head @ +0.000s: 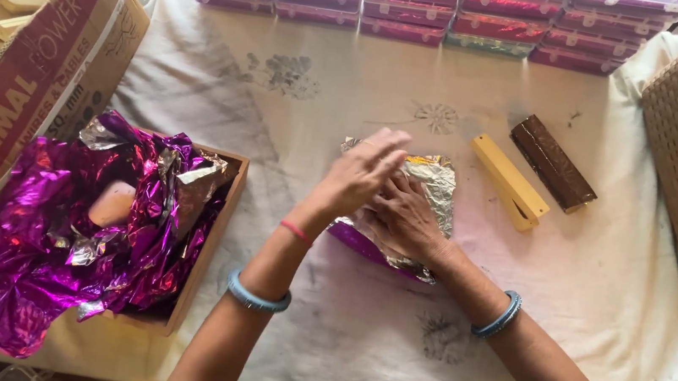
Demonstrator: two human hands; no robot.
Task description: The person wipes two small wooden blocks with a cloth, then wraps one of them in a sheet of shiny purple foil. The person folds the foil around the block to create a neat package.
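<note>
White cloth covers the counter (509,338) under your head camera. Thin foil sheet (435,184) could rip or crease if you press hard. It lies under both hands: your left hand (362,176) rests flat with open fingers (391,145), and your right hand (404,219) presses its fingers down on it.

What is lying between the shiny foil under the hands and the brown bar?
In the head view, a yellow bar lies on the cloth between the foil sheet and the brown bar. It runs slantwise, beside the brown bar and apart from the foil.
</note>
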